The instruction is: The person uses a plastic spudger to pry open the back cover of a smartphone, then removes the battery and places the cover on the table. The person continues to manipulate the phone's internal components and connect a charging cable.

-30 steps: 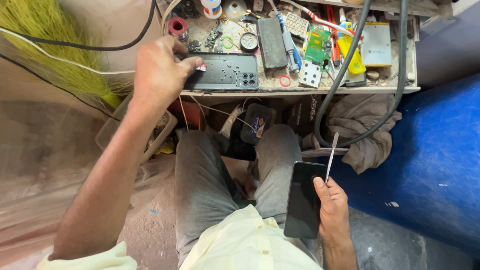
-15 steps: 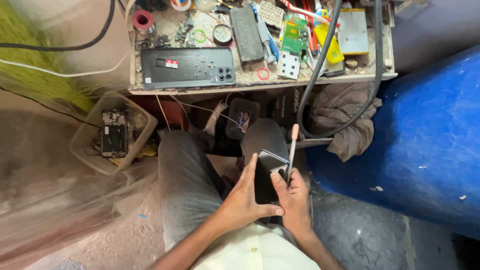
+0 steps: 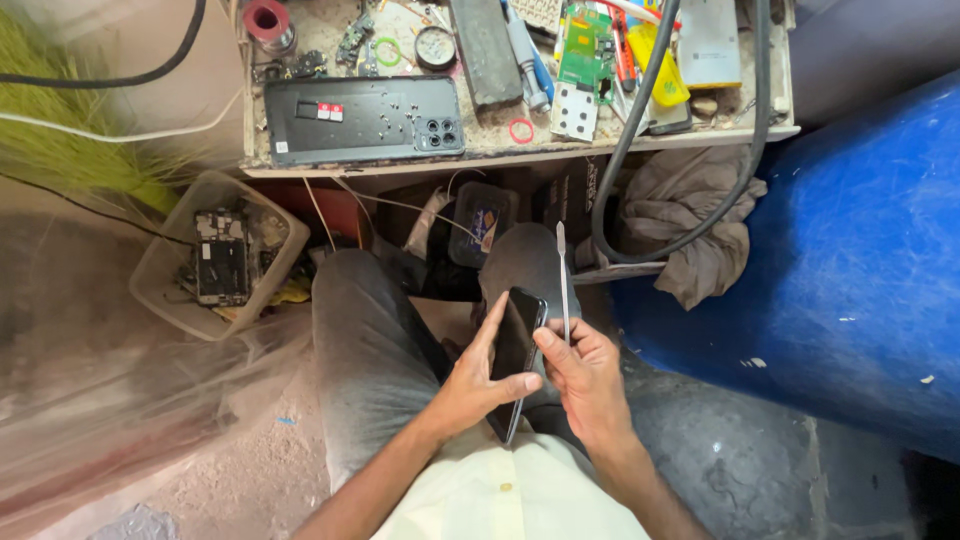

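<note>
Clear tub (image 3: 160, 270) holds a bare phone board (image 3: 221, 257) — hands grip phone (image 3: 517, 345).

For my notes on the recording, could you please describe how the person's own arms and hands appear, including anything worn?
Both forearms are bare from elbow to wrist, with no sleeves reaching them. The left hand and right hand wear no gloves, and no rings, watch or bands show. The fingers are bare and uncovered. A pale yellow shirt covers the body, and grey trousers cover the legs.
</note>
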